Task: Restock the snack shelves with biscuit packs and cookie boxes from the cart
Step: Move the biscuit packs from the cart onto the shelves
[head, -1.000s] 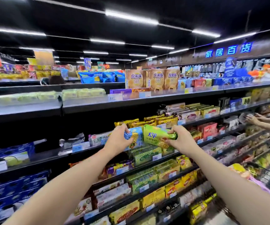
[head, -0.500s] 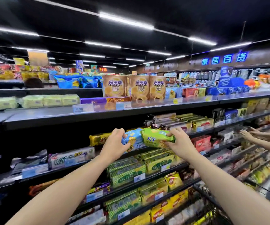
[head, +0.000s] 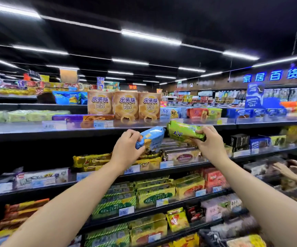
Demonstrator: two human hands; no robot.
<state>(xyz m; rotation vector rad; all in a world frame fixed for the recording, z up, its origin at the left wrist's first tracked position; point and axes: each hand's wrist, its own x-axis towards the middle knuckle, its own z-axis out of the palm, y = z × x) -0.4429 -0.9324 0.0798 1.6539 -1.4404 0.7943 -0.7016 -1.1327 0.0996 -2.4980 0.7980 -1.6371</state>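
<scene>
The left hand (head: 126, 146) grips one blue biscuit pack (head: 152, 139) and the right hand (head: 211, 142) grips one green biscuit pack (head: 182, 131), the two packs held almost end to end at the front edge of the top shelf (head: 28, 130). Three Mini Puff boxes (head: 125, 105) stand in a row on that shelf. Far right, another person's two hands (head: 283, 169) reach into a lower shelf.

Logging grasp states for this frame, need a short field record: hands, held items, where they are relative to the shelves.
left hand: grips blue pack
right hand: grips green pack
packs: held side by side near the top shelf edge, not set down
shelf stock: three Mini Puff boxes, upright on top shelf
bystander: another person's hands reach in, far right
</scene>
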